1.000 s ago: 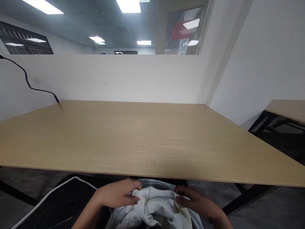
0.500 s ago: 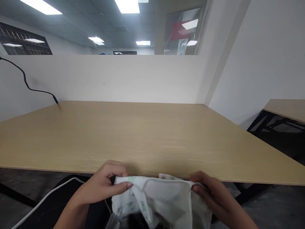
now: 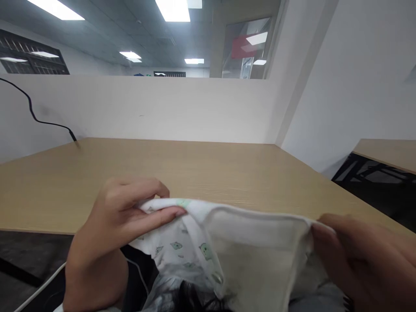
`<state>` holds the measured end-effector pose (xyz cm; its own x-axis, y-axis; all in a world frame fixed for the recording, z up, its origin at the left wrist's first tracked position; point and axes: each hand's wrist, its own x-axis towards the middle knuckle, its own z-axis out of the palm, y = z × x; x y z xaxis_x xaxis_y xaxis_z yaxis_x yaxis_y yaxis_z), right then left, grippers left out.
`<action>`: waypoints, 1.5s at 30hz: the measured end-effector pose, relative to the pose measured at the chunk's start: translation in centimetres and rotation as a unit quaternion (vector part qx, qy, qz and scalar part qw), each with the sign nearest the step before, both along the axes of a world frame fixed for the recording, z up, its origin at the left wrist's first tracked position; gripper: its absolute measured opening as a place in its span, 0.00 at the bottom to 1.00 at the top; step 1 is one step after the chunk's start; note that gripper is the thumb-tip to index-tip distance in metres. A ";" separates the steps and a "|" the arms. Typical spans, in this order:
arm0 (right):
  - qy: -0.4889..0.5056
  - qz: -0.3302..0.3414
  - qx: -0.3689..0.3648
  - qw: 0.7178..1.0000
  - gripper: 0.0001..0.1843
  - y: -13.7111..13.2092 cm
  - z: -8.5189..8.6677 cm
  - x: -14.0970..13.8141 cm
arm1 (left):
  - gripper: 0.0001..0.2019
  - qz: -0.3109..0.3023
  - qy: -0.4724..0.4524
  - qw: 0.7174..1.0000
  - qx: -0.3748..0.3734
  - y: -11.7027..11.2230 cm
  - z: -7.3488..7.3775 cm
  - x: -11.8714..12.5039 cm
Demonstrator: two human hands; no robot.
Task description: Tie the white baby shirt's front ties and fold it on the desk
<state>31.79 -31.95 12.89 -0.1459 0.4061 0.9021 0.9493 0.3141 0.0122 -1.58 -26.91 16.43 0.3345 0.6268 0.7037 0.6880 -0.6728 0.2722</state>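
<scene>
A white cloth (image 3: 253, 242) printed with small green animal faces is stretched between my two hands, close to my body at the table's front edge. My left hand (image 3: 126, 216) pinches its upper left edge, thumb on the near side and fingers behind. At the upper right corner, my right hand (image 3: 364, 251) grips the cloth between thumb and fingers and is partly blurred. A folded strip with the print runs down the cloth's left part; the middle is plain off-white. Its lower part runs out of view, with dark hair in front at the bottom.
The wooden table (image 3: 182, 167) reaches back to a low white partition (image 3: 175, 108). A black cable (image 3: 48, 123) hangs down at the left. Below the table on the left runs a white cord (image 3: 42, 288). Another table (image 3: 390, 151) stands to the right.
Both hands have lifted the cloth up and nearer to the camera. They have moved farther apart, so the cloth's top edge is spread wider.
</scene>
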 end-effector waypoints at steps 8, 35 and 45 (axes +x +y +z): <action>-0.098 -0.045 -0.118 0.987 0.19 15.5 -1.2 0.2 | 0.24 0.128 0.136 0.962 -0.200 13.7 -2.2 1.9; -0.087 0.001 -0.575 0.813 0.44 22.9 -12.1 -0.3 | 0.46 0.054 0.288 0.862 -0.414 19.5 -13.4 1.2; -0.077 0.019 -0.569 0.818 0.44 24.8 -11.9 -0.2 | 0.44 0.064 0.304 0.866 -0.392 20.8 -13.2 1.7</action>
<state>31.62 -7.12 0.98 -0.2541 0.9632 -0.0878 0.9534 0.2342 -0.1901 0.08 -6.11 3.24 0.3856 0.8918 -0.2367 0.9200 -0.3523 0.1716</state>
